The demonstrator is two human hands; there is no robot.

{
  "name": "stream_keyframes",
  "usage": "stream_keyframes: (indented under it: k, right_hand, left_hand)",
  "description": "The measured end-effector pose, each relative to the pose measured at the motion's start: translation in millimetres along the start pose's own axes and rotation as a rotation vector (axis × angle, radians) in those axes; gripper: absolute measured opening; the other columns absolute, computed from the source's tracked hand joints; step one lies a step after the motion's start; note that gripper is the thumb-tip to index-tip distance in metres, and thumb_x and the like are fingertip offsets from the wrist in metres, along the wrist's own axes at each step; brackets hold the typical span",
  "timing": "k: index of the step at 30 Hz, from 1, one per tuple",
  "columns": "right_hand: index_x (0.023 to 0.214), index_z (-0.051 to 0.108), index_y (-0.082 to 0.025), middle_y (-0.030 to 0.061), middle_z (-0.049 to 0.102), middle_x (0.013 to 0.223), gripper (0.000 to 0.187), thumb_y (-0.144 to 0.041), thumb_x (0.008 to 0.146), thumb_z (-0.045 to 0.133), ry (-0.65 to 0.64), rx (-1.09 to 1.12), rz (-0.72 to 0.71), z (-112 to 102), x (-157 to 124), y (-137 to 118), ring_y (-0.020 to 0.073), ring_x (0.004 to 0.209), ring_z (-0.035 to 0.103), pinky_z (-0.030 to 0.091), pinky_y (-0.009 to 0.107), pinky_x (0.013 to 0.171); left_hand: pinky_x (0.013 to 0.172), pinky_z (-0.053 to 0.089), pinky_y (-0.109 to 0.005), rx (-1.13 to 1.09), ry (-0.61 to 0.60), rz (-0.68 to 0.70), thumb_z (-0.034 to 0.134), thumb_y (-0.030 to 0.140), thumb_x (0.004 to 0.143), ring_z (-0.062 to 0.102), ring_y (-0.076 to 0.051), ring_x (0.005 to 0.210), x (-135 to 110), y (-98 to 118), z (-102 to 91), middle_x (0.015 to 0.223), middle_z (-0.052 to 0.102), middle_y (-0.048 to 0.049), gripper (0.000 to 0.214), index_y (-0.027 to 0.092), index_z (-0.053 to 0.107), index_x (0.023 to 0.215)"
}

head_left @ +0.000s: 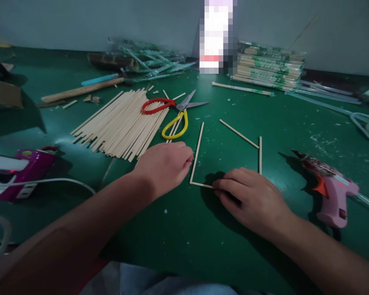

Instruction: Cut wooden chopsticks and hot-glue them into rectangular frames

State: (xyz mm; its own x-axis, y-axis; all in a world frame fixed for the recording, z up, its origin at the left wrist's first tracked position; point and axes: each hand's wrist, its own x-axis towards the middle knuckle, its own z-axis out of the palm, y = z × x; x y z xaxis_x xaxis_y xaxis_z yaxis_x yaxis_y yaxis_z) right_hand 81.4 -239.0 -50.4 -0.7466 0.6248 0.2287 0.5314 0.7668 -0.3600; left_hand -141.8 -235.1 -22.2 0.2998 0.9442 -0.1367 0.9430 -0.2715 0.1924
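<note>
My left hand (167, 164) is curled into a fist just left of an upright-lying wooden stick (197, 151); the inside of its fingers is hidden. My right hand (252, 196) has its thumb and fingertips closed on the right part of a short bottom stick (202, 185). That stick meets the left one at a corner. A slanting stick (239, 134) touches a right-hand stick (260, 155), whose lower end is hidden behind my right hand. Above my left hand lie scissors (182, 107) with red and yellow handles, spread open, partly over a pile of wooden sticks (119, 123).
A pink glue gun (335, 196) lies at right. Wrapped chopsticks (267, 67) are stacked at the back right, crumpled wrappers (153, 59) at the back left. A hammer (83, 90) lies behind the pile. A purple device (33, 168) with a white cable stands at left.
</note>
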Motion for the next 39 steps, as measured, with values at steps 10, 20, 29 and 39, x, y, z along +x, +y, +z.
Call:
stream_keyframes:
  k: [10, 20, 29, 39]
  right_hand:
    - [0.089, 0.068, -0.019, 0.0035, 0.065, 0.082, 0.014, -0.021, 0.087, 0.054, 0.0, 0.004, 0.037, -4.3, -5.1, -0.7, 0.0159, 0.075, 0.057, 0.043, 0.029, 0.064]
    - [0.088, 0.068, -0.018, 0.0039, 0.064, 0.08, 0.016, -0.022, 0.088, 0.053, -0.007, -0.021, 0.016, 1.6, -1.4, -2.0, 0.017, 0.074, 0.056, 0.042, 0.031, 0.064]
    - [0.088, 0.069, -0.018, 0.0043, 0.064, 0.079, 0.017, -0.022, 0.088, 0.052, -0.004, -0.005, 0.0, 2.5, 0.0, -1.5, 0.0166, 0.074, 0.055, 0.041, 0.03, 0.065]
    - [0.089, 0.068, -0.019, 0.0045, 0.064, 0.079, 0.018, -0.022, 0.089, 0.051, -0.024, -0.024, -0.01, 4.6, 1.7, -1.7, 0.0167, 0.073, 0.055, 0.04, 0.03, 0.064]
  left_hand:
    - [0.051, 0.027, -0.025, -0.157, -0.219, -0.11, 0.055, 0.028, 0.071, 0.047, -0.013, 0.058, -2.0, -4.8, -9.6, 0.066, 0.058, 0.0019, 0.008, 0.022, 0.061, 0.07]
    - [0.05, 0.032, -0.022, -0.343, -0.368, -0.092, 0.06, 0.032, 0.072, 0.053, -0.012, 0.06, 1.3, -8.9, -17.2, 0.065, 0.06, 0.0026, 0.012, 0.022, 0.065, 0.073]
    - [0.051, 0.032, -0.023, -0.374, -0.398, -0.122, 0.059, 0.032, 0.072, 0.052, -0.011, 0.059, 2.0, -6.6, -17.0, 0.064, 0.06, 0.0022, 0.013, 0.021, 0.065, 0.074]
    - [0.047, 0.03, -0.023, -0.423, -0.314, -0.082, 0.059, 0.032, 0.071, 0.051, -0.011, 0.054, -0.9, -11.8, -8.2, 0.061, 0.057, 0.0027, 0.011, 0.022, 0.065, 0.071]
